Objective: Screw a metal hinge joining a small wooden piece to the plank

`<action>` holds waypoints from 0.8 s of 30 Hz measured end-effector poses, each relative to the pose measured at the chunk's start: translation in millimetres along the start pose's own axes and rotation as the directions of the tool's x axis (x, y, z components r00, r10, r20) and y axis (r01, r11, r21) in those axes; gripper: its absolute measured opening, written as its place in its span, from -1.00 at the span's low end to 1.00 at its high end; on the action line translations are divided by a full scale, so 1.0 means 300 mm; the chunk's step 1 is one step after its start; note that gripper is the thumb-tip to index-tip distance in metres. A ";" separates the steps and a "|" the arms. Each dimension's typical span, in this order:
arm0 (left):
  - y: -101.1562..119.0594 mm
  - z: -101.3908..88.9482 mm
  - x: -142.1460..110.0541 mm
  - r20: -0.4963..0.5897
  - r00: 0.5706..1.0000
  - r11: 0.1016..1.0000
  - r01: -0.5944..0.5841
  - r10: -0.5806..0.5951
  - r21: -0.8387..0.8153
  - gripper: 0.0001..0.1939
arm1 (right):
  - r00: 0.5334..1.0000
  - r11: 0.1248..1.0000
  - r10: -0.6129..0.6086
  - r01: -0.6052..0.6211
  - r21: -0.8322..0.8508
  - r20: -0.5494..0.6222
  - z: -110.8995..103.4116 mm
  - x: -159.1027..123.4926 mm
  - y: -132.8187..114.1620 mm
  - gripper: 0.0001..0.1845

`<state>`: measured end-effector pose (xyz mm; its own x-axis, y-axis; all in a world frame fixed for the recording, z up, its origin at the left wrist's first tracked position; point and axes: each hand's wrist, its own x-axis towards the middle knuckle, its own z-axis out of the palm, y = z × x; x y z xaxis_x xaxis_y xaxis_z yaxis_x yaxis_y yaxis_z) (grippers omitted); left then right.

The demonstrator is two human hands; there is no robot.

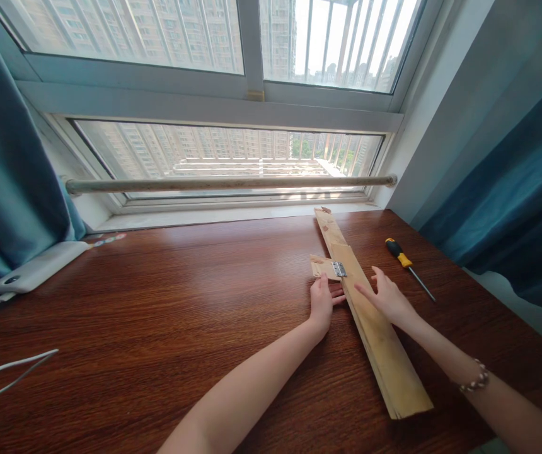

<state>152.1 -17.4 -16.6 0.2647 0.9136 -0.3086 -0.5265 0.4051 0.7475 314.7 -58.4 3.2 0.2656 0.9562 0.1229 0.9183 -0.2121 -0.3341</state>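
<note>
A long pale wooden plank lies diagonally on the dark wooden table, over another plank that sticks out at its far end. A small wooden piece sits at its left side, joined by a metal hinge. My left hand rests flat just below the small piece, fingers stretched toward the plank's edge. My right hand lies open on the plank's right side, fingers spread. Neither hand holds anything.
A screwdriver with a yellow and black handle lies right of the plank. A white power bank with a cable sits at the left edge. Teal curtains hang both sides; a metal rail crosses the window.
</note>
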 end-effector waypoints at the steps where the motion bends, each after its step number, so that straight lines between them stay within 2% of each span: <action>1: -0.001 0.000 0.000 0.001 1.000 1.000 -0.005 0.005 0.004 -0.63 | 1.000 1.000 -0.004 0.004 0.012 0.029 0.019 -0.038 -0.027 -0.08; 4: 0.000 0.003 -0.006 -0.002 1.000 0.999 -0.026 0.026 0.034 -0.63 | 0.999 0.998 0.023 -0.025 0.062 0.045 0.052 -0.102 -0.073 -0.04; 8: 0.007 0.019 -0.029 0.052 0.997 0.996 -0.055 0.052 0.067 -0.62 | 0.995 0.988 0.096 -0.097 0.119 0.015 0.047 -0.101 -0.082 -0.15; 13: 0.008 0.040 -0.058 0.162 0.983 0.990 -0.099 0.082 0.102 -0.52 | 0.997 0.993 0.060 -0.054 0.101 -0.050 0.033 -0.104 -0.078 -0.23; 19: -0.021 0.060 -0.045 0.176 0.980 0.991 -0.109 0.094 0.075 -0.48 | 0.996 0.995 0.035 -0.028 0.093 -0.080 0.017 -0.104 -0.054 -0.27; 24: -0.084 0.101 -0.008 0.198 0.973 0.992 -0.127 0.120 0.022 -0.54 | 0.992 0.997 0.043 -0.035 0.075 -0.115 0.005 -0.073 0.002 -0.33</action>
<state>189.2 -30.9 -17.0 0.3539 0.9305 -0.0942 -0.5383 0.2850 0.7931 309.1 -79.4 -1.1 0.3371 0.9166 0.2148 0.8841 -0.2298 -0.4070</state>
